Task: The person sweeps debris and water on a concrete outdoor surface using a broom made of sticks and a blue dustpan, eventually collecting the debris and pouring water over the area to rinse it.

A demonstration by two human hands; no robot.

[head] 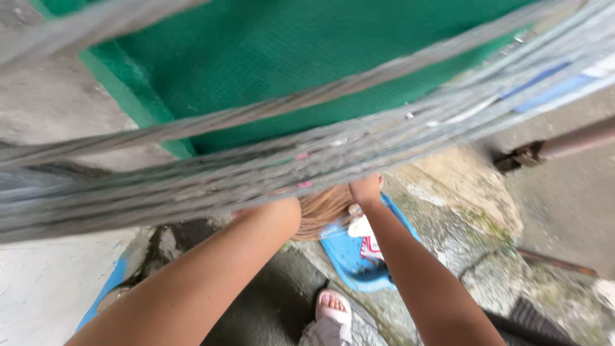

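Observation:
A thick bundle of grey lines (359, 150) runs blurred across the view from lower left to upper right, very near the camera. Both my arms reach up to it from below. My right hand (366, 189) is curled against the underside of the bundle, its fingertips hidden behind the strands. My left hand (282, 208) shows only at the wrist; the rest is behind the lines. A second, thinner grey line (269, 110) crosses above, in front of a green mesh sheet (288, 57).
Below on the concrete lie a blue flat piece (349, 256), a straw-coloured broom head (323, 214) and a white and pink item (365, 234). My foot in a pink sandal (333, 307) stands beneath. A rusty pipe (564, 144) juts in at right.

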